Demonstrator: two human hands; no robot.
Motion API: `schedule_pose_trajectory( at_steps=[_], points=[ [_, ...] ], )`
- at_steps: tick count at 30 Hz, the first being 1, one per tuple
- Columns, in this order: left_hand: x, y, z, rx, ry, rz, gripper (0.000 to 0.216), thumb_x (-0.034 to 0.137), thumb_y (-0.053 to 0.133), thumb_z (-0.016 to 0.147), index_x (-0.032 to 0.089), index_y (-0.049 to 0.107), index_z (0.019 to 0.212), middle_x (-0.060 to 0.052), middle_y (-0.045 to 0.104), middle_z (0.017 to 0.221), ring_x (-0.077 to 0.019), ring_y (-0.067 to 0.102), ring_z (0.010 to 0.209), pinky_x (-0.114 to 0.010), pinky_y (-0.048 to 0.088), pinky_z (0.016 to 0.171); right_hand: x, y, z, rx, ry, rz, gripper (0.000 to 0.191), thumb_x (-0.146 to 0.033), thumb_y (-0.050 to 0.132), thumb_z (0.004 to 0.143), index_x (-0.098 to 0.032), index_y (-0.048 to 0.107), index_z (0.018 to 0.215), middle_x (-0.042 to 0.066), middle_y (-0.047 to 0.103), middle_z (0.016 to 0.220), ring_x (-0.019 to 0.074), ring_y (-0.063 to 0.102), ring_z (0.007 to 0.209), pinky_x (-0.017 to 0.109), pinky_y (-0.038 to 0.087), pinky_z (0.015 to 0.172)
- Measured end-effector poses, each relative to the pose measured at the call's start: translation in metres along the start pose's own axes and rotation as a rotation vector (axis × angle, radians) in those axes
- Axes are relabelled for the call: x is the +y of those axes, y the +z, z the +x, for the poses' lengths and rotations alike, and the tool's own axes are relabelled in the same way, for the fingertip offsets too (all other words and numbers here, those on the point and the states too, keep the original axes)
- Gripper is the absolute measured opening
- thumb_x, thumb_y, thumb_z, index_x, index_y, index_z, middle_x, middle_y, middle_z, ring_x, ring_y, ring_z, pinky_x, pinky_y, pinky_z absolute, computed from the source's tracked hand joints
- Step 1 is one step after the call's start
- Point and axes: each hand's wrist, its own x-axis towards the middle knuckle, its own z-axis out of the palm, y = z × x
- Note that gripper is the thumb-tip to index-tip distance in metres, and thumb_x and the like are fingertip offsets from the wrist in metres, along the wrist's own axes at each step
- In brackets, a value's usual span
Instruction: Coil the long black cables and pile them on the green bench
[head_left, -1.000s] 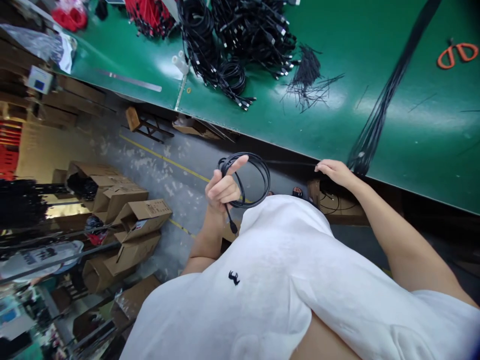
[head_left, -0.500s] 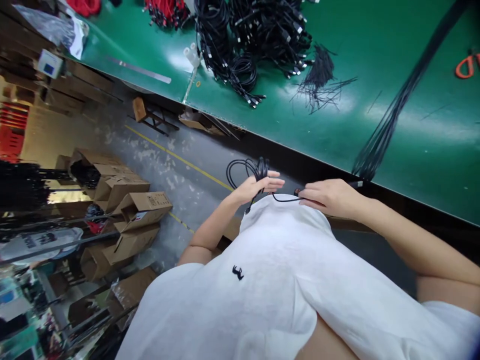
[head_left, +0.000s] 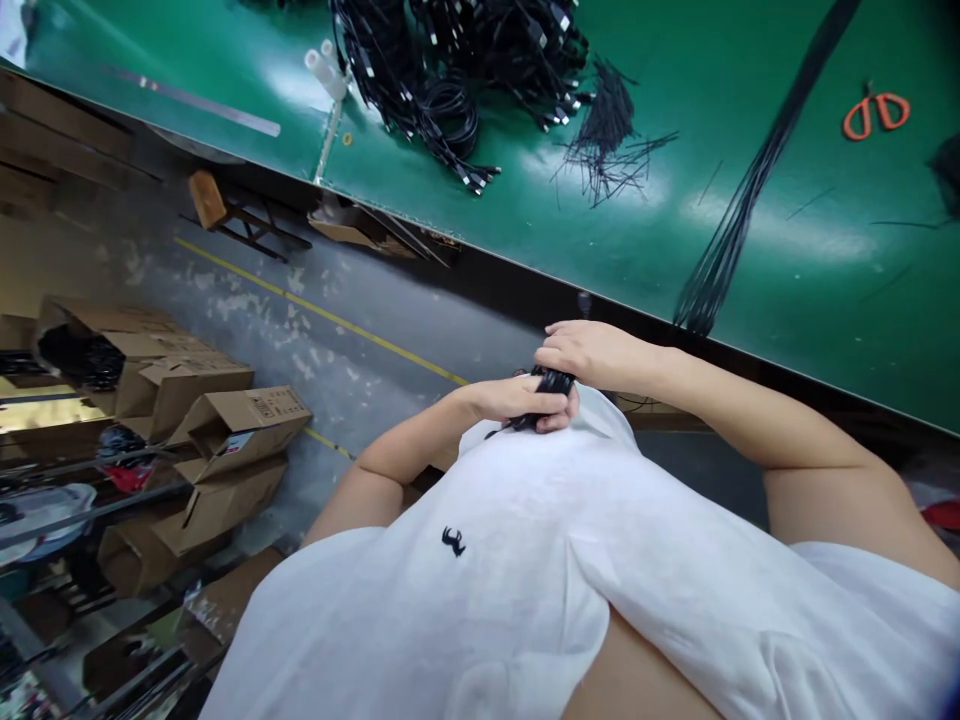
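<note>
Close to the white shirt, my left hand (head_left: 517,398) is closed around a gathered coil of black cable (head_left: 553,383). My right hand (head_left: 592,350) lies over the far side of the same coil with its fingers bent onto it. A dark connector end (head_left: 584,304) sticks up just beyond my right hand. The parts of the cable inside both palms are hidden. A long hank of thin black strands (head_left: 720,240) hangs over the table edge to the right of my hands.
The green table (head_left: 795,290) bears a heap of black cables (head_left: 502,50), loose thin black strands (head_left: 607,130), orange-handled scissors (head_left: 876,115) and a metal ruler (head_left: 210,108). A wooden stool (head_left: 210,200) and cardboard boxes (head_left: 247,425) stand on the floor at left.
My two hands have come together. The loose loops of cable are now gathered tighter in my left hand, and my right hand has moved left onto them. The camera view has shifted right.
</note>
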Motion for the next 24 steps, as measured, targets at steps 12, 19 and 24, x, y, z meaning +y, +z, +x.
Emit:
schedule_pose_trajectory(
  at_steps=[12,19,24],
  points=[
    [0.030,-0.049,-0.008,0.179,0.074,0.460,0.032,0.045,0.065,0.088,0.014,0.067,0.078,-0.007,0.067,0.079,-0.0160,0.060,0.076,-0.024,0.046,0.071,0.008,-0.017,0.023,-0.286,0.348,-0.063,0.017,-0.027,0.053,0.092,-0.015,0.065,0.097,0.011,0.070,0.084,0.0218,0.063,0.076,0.029,0.024,0.059],
    [0.018,-0.035,-0.005,0.495,0.227,0.063,0.035,0.045,0.074,0.083,0.018,0.052,0.083,0.009,0.039,0.052,-0.0050,0.032,0.043,-0.020,0.028,0.043,0.015,-0.004,0.039,-0.155,0.549,0.000,0.022,-0.024,0.053,0.086,-0.019,0.066,0.104,0.007,0.072,0.086,0.0205,0.062,0.074,0.028,0.025,0.058],
    [0.005,-0.041,-0.018,0.299,0.078,-0.101,0.044,0.054,0.068,0.086,0.012,0.058,0.076,0.008,0.036,0.046,-0.0035,0.029,0.039,-0.017,0.025,0.039,-0.005,0.016,0.049,-0.016,0.563,0.008,0.037,-0.023,0.046,0.092,-0.014,0.062,0.123,0.014,0.071,0.097,0.0235,0.063,0.082,0.030,0.032,0.063]
  ],
)
